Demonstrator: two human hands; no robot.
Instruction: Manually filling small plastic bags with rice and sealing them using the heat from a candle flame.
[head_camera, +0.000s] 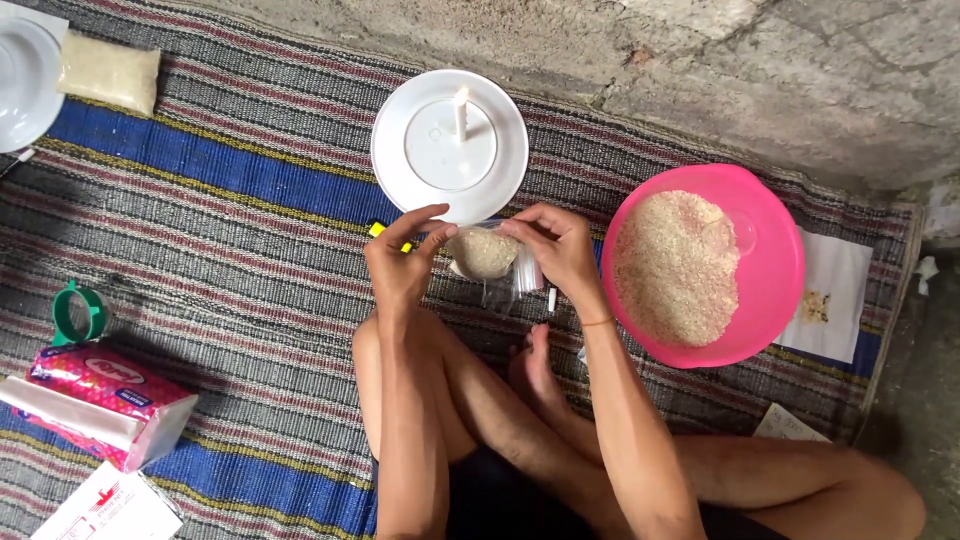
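left hand (400, 262) pinching the left edge of the small clear plastic bag of pale rice grains (482, 252) | bag hanging between both hands, just in front of the white round plate with a lit candle (449, 145); bulging, rounded, top open | right hand (556, 250) gripping its right edge, equally near; pink plastic bowl of rice (702, 265) sitting beside it

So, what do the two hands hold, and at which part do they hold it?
Both hands hold a small clear bag of rice. The left hand pinches its left side and the right hand pinches its right side, near the top.
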